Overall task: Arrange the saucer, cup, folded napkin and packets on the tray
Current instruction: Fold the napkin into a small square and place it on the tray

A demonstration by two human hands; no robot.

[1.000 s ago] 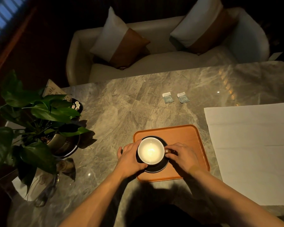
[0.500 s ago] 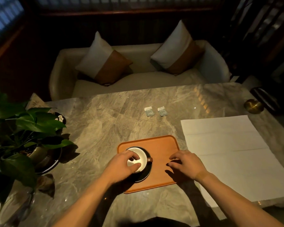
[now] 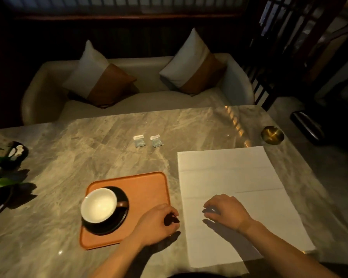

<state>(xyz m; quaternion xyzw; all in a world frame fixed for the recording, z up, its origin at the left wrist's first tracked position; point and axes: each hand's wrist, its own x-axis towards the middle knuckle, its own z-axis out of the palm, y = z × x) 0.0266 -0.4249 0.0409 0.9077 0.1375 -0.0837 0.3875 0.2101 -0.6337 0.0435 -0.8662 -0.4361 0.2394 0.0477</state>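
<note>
Beyond tray (image 3: 149, 183), two packets (image 3: 148, 140): print too small to read.

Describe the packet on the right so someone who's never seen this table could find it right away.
Start at the marble table and look at its far side, beyond the orange tray and the big white napkin. Two small pale packets lie side by side there. The right packet is the one nearer the napkin, with the left packet beside it, not touching.
</note>
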